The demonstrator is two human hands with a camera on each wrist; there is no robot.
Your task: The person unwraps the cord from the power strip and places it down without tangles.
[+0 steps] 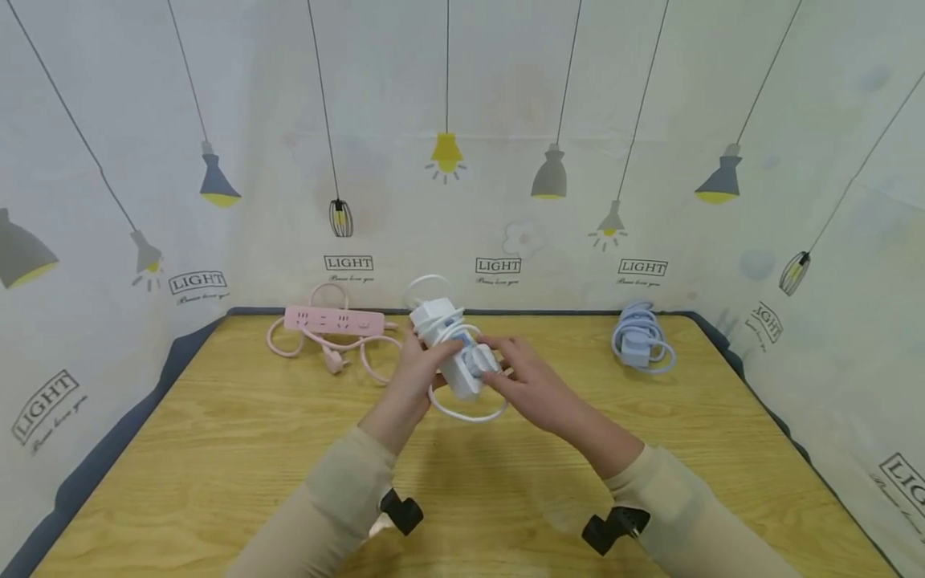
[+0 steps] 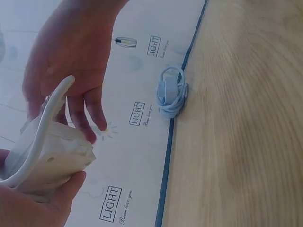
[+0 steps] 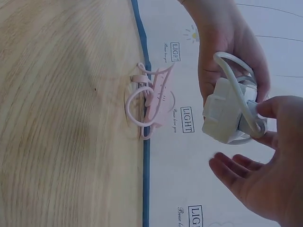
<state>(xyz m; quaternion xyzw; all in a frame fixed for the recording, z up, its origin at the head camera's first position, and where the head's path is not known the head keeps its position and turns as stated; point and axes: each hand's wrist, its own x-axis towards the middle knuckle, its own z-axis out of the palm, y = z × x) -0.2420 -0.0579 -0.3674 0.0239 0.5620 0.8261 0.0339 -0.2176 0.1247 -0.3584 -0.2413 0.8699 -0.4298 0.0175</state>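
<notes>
A white power strip is held up above the table, tilted, with its white cord wound round it and hanging in a loop below. My left hand grips the strip from the left side, its thumb over the top. At the strip's lower right, the white plug is pinched between the thumb and finger of my right hand. In the right wrist view, the other right fingers stand apart from the strip. Part of the left hand is hidden behind the strip.
At the back left of the wooden table lies a pink power strip with its cord loose. A light blue block with a coiled cord lies at the back right. A printed backdrop surrounds the table's back and sides.
</notes>
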